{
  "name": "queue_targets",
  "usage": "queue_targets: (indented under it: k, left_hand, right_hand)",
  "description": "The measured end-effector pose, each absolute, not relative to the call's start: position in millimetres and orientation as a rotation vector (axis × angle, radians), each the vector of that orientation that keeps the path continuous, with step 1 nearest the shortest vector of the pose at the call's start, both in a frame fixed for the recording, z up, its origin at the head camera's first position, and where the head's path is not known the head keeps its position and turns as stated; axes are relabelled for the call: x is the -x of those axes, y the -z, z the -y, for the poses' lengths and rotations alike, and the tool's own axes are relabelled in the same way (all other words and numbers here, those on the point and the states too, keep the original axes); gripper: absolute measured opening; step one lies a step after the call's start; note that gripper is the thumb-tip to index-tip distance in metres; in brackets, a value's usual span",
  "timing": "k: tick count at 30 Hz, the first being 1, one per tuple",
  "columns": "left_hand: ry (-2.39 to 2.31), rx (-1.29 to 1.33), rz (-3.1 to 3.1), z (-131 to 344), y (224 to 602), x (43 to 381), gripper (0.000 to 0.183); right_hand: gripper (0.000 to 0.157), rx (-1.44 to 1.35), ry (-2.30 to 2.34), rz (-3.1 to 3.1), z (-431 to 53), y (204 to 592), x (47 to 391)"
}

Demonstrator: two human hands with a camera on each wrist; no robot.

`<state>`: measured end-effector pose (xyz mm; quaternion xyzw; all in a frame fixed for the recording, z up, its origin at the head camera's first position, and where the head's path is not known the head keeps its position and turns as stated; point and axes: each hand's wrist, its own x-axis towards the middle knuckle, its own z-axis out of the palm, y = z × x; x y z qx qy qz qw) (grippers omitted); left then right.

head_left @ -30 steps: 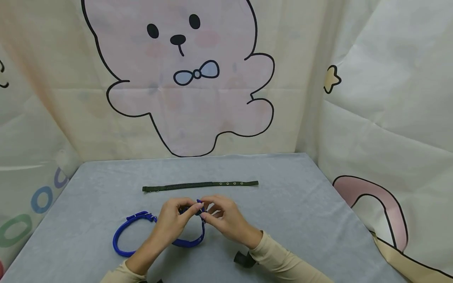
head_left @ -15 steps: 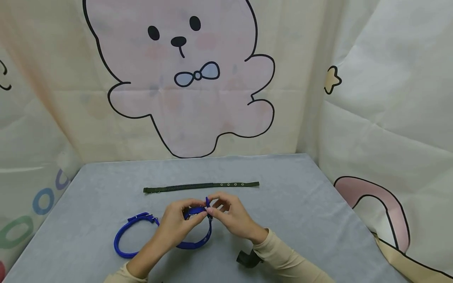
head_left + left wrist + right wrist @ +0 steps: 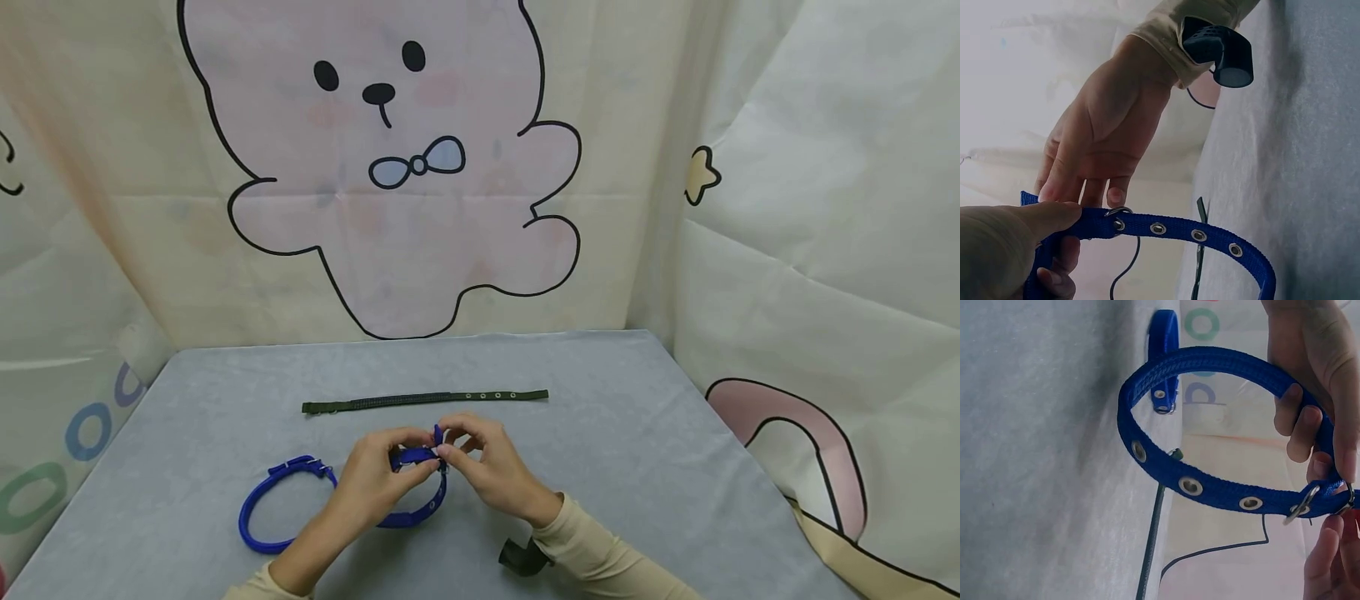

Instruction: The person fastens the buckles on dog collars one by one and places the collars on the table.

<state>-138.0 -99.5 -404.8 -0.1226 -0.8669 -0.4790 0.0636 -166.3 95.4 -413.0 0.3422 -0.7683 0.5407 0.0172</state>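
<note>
Between both hands a blue collar (image 3: 1210,495) with metal eyelets is bent into a loop, raised off the table in the right wrist view. My left hand (image 3: 375,471) grips the collar near its buckle, thumb on top of the band. With thumb and fingertips, my right hand (image 3: 491,467) pinches the strap's end, which sticks up at the buckle. A metal D-ring (image 3: 1301,506) hangs on the band close to the buckle. How far the strap runs through the buckle is partly hidden by fingers.
A second blue collar (image 3: 251,508), closed in a loop, lies left of my left forearm. Farther back, a dark green collar (image 3: 420,400) lies stretched out straight on the grey-covered table (image 3: 615,417). A dark camera (image 3: 523,557) is strapped at the right wrist.
Both hands have shifted slightly right with the blue collar since a second ago. More of the band by the buckle now shows between the hands. The other collars lie still.
</note>
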Motion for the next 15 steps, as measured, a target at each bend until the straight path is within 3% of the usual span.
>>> queue_targets:
  k: [15]
  left_hand:
    - [1.517,0.453,2.661,99,416,144,0.011]
  right_hand:
    - [0.019,-1.083,-1.68,2.317,-98,418,172]
